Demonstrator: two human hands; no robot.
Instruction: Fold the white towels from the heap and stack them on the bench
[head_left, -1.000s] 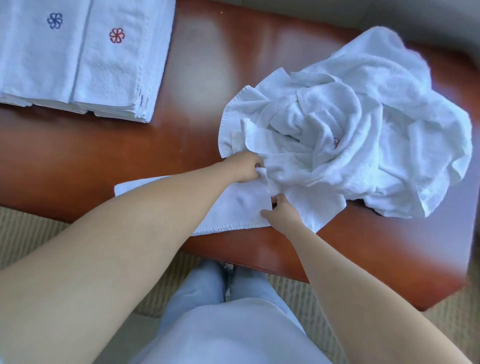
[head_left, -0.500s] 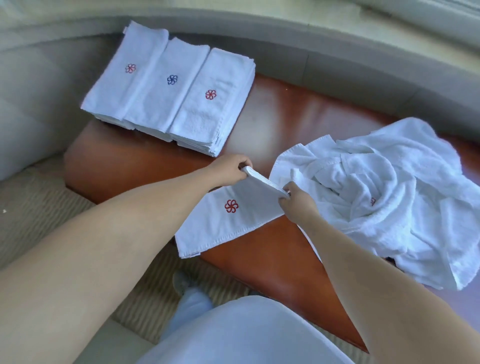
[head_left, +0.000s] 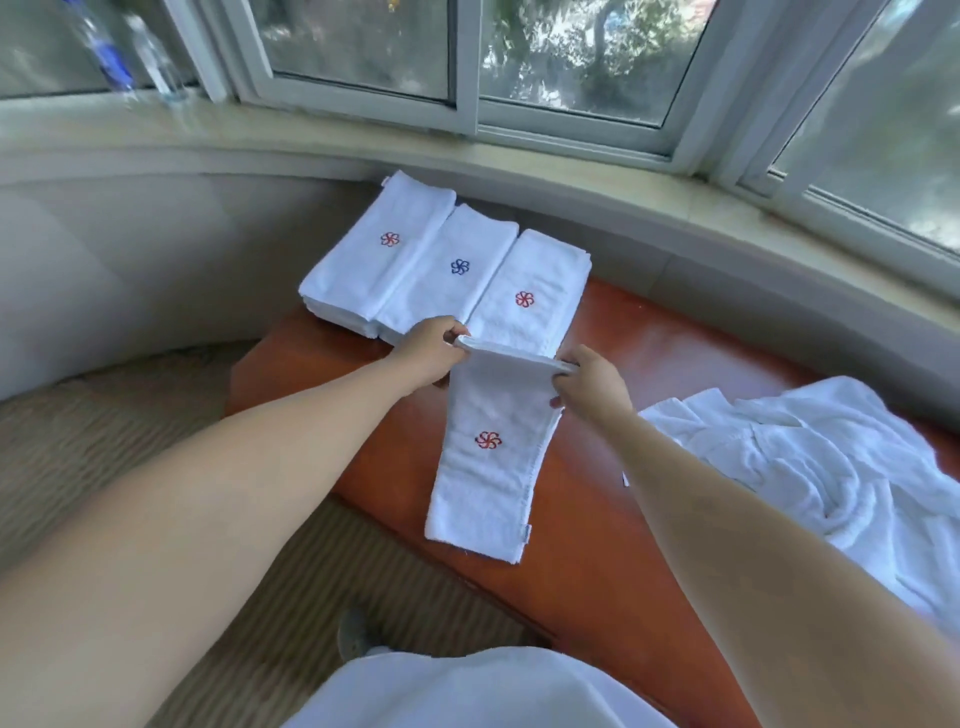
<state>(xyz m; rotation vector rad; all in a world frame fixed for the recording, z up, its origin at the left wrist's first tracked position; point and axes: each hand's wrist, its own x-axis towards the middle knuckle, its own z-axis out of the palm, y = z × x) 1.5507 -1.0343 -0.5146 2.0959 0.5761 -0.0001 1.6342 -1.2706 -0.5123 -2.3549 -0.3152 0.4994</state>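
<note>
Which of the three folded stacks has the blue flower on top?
The middle stack; the left stack and right stack show red flowers.

White towel (head_left: 488, 457), red flower emblem; stacks (head_left: 447, 265) white, red and blue emblems; bench (head_left: 597, 545) reddish-brown.

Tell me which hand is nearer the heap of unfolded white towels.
Right. The right hand pinches the folded white towel at its top right corner, beside the heap. The left hand holds the opposite corner, farther away, by the folded stacks.
</note>
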